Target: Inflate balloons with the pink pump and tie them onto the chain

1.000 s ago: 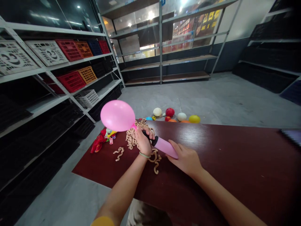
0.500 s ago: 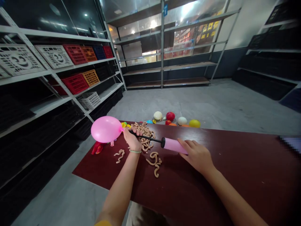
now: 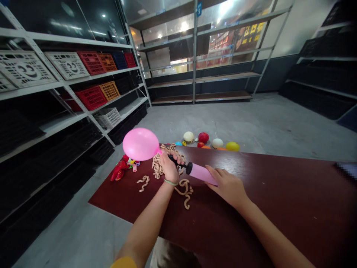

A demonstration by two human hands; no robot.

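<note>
My left hand (image 3: 170, 169) is closed round the black end of a hand balloon pump, beside the neck of an inflated pink balloon (image 3: 141, 144). The balloon sticks out to the left of that hand. My right hand (image 3: 228, 186) is wrapped round the pink barrel of the balloon pump (image 3: 200, 173). Only a short piece of the black rod shows between handle and barrel. Beneath and behind my left hand lies a pile of beige twisted balloons (image 3: 157, 168). A few more beige curly pieces (image 3: 186, 199) lie nearer to me. The balloon's mouth is hidden by my fingers.
Limp red balloons (image 3: 119, 170) and small coloured ones lie at the left end of the dark red table (image 3: 251, 223). Beyond its far edge are several inflated balloons, among them a red one (image 3: 203, 137). Shelves with plastic crates (image 3: 92, 97) stand at the left.
My left hand has moved right, towards the barrel, carrying the pink balloon along. The exposed black rod is much shorter now. My right hand has shifted slightly left.
</note>
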